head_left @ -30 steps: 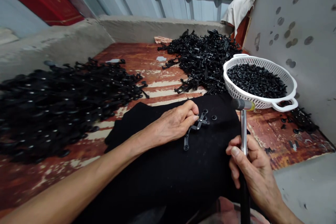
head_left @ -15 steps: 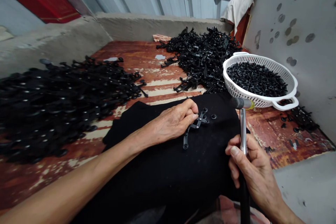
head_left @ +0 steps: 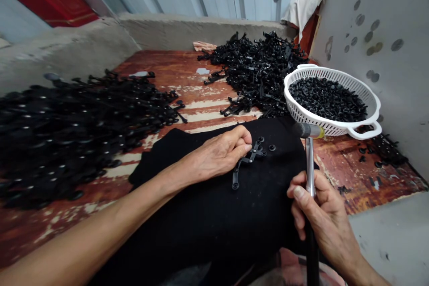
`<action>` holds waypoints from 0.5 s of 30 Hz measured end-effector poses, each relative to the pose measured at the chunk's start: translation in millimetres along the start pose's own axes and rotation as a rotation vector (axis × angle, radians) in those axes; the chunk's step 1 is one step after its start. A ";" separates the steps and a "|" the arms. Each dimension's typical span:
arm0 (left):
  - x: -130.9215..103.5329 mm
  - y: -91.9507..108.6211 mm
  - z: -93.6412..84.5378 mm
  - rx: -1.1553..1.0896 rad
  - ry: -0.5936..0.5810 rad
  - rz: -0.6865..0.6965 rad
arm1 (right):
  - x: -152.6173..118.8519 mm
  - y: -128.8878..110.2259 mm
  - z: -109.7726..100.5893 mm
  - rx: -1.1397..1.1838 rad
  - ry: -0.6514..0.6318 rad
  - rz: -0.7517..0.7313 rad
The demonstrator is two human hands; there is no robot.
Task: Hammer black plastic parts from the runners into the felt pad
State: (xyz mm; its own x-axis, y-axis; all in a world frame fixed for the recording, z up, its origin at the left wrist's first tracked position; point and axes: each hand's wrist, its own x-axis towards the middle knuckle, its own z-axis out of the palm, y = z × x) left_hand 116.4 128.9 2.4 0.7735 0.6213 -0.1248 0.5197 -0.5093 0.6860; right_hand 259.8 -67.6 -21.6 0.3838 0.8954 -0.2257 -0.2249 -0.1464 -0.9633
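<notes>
My left hand (head_left: 223,154) is closed at the edge of a black jointed plastic linkage (head_left: 251,157), its fingertips pinching the linkage's near side. The linkage lies on black cloth (head_left: 208,214), with crossed arms, shiny rivets and round ends. Just right of it sits a small loose black round cap (head_left: 272,147). My right hand (head_left: 318,205) is wrapped around the shaft of a hammer (head_left: 310,170), held upright. Its grey and pale head is raised beside the white basket, and the black grip hangs below the hand.
A white slotted basket (head_left: 358,129) full of small black caps stands at the right. Heaps of black linkages lie at the left (head_left: 73,134) and at the back (head_left: 258,71) on a worn reddish board (head_left: 140,60). A spotted grey panel (head_left: 378,31) rises on the right.
Almost nothing differs. The whole view has shifted very slightly; both hands keep their hold, and the linkage and hammer stay in the same places.
</notes>
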 end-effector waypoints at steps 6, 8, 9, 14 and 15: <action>7.6 0.5 -3.5 -0.064 -0.031 -0.038 | 1.8 -9.3 -7.4 -0.120 -0.194 0.046; 10.5 -2.9 -3.8 -0.078 -0.040 -0.035 | 1.6 -12.9 -11.4 -0.310 -0.174 -0.003; 11.5 -4.6 -3.6 -0.082 -0.046 -0.032 | 1.8 -14.2 -13.4 -0.425 -0.144 -0.072; 12.3 -6.5 -2.0 -0.059 -0.060 -0.059 | 9.5 -15.4 -22.6 -0.860 -0.169 -0.523; 12.0 -5.4 -1.8 -0.054 -0.057 -0.068 | 12.1 -15.7 -23.8 -0.926 -0.180 -0.562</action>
State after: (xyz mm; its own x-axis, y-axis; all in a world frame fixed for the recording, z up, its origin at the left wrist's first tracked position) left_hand 122.2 140.2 -1.5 0.7571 0.6180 -0.2120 0.5529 -0.4332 0.7118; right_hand 289.4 -64.5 -12.7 0.0678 0.9705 0.2315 0.7294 0.1101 -0.6752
